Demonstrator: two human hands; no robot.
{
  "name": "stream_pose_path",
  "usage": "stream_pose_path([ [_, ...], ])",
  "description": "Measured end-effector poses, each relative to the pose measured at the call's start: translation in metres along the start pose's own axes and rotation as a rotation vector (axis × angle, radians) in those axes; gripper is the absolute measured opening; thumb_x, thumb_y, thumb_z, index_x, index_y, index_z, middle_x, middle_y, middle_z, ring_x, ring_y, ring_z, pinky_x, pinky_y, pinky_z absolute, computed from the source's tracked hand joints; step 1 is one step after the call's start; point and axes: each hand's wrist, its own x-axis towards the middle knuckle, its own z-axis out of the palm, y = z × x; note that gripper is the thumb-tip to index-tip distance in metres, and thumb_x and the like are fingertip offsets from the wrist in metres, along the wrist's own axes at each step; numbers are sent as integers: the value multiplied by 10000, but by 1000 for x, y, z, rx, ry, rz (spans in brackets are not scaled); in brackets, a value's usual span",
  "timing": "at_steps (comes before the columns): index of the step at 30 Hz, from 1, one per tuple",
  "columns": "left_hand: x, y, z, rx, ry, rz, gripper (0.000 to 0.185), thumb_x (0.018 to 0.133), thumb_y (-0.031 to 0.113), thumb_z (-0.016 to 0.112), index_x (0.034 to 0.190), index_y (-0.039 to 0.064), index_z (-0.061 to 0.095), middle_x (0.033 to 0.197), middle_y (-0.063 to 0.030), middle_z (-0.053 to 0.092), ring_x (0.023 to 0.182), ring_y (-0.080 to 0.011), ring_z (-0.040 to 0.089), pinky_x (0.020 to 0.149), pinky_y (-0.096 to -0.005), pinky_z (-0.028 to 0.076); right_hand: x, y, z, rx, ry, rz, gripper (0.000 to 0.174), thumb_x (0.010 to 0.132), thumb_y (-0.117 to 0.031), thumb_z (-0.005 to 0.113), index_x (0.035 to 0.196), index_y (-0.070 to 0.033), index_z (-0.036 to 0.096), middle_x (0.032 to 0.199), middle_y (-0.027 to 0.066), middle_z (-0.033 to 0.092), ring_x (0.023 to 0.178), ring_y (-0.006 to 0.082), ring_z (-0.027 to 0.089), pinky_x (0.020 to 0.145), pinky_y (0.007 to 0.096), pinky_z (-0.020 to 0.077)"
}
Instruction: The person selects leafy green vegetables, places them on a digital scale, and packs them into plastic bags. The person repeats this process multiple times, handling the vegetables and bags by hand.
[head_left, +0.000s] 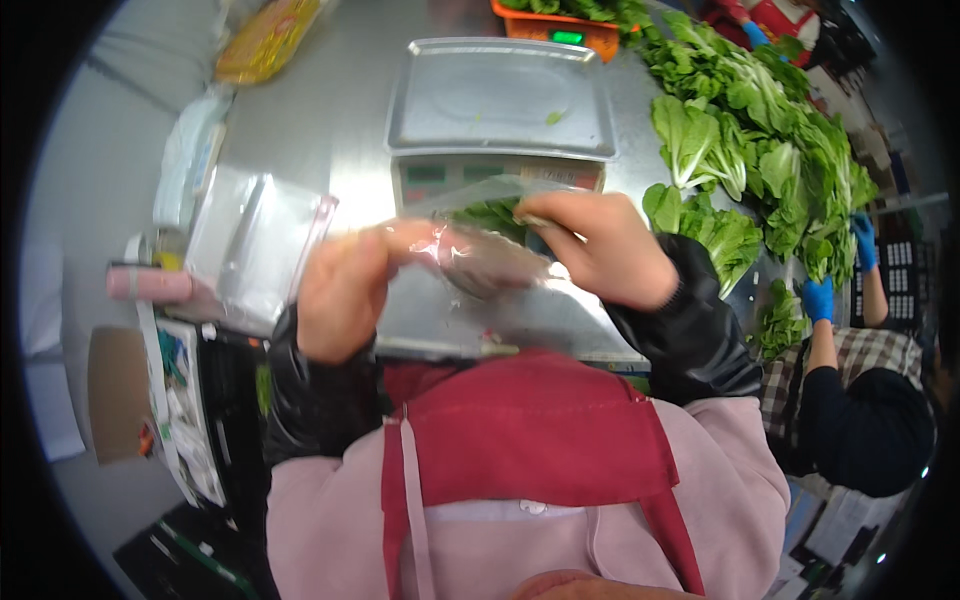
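Both of my hands hold a clear plastic bag (487, 262) over the steel table's near edge, and green leaves (491, 216) show in or behind its far side. My left hand (345, 285) grips the bag's left side, somewhat blurred. On the right, my right hand (604, 244) pinches the bag's rim between thumb and fingers. Just beyond the bag is a weighing scale (431, 174) with a metal tray (502, 97), which bears a small leaf scrap.
Leafy green heads (780, 150) are heaped at right, beside a co-worker's blue-gloved hands (817, 300). An orange scale (525, 28) with greens stands at the back. Clear bags (247, 240), a pink roll-shaped object (150, 285) and a yellow package (266, 41) lie left.
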Motion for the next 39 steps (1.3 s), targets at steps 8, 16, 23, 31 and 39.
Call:
stream_pose_path([
  [8, 22, -5, 1, -3, 49, -47, 381, 999, 177, 396, 977, -91, 666, 1128, -210, 641, 1078, -266, 602, 960, -356, 443, -34, -5, -72, 65, 271, 264, 236, 879, 55, 500, 1079, 53, 626, 979, 161, 680, 824, 214, 657, 748, 289, 515],
  [16, 43, -14, -6, -49, 65, -96, 364, 1012, 202, 424, 959, -72, 658, 1121, -187, 648, 1028, -217, 610, 932, -333, 458, -109, 56, -137, -601, 419, 403, 411, 915, -67, 568, 1313, 13, 502, 1294, 183, 567, 1213, 332, 545, 990, 419, 449],
  [23, 147, 12, -14, 254, -60, 68, 376, 1028, 241, 418, 1091, -53, 643, 1136, -132, 664, 998, -166, 627, 905, -296, 486, 22, 39, -85, -654, -102, 33, 467, 800, -279, 709, 1204, -76, 595, 1052, 127, 668, 1051, 286, 607, 1075, 479, 326],
  [31, 150, 44, -5, 517, 72, 702, 303, 989, 112, 439, 1144, -78, 617, 1184, -152, 633, 1015, -188, 600, 885, -281, 448, 61, 54, -136, -1048, 698, -434, 96, 837, -96, 658, 928, -75, 676, 864, 113, 675, 838, 335, 629, 841, 417, 490],
  [39, -27, -186, 13, 272, 79, -469, 288, 979, 157, 490, 1068, -45, 675, 1162, -163, 658, 1092, -210, 596, 928, -289, 448, -29, 85, -64, -115, -590, 466, 338, 837, -169, 697, 1132, -13, 640, 1065, 161, 689, 940, 333, 668, 803, 343, 531],
])
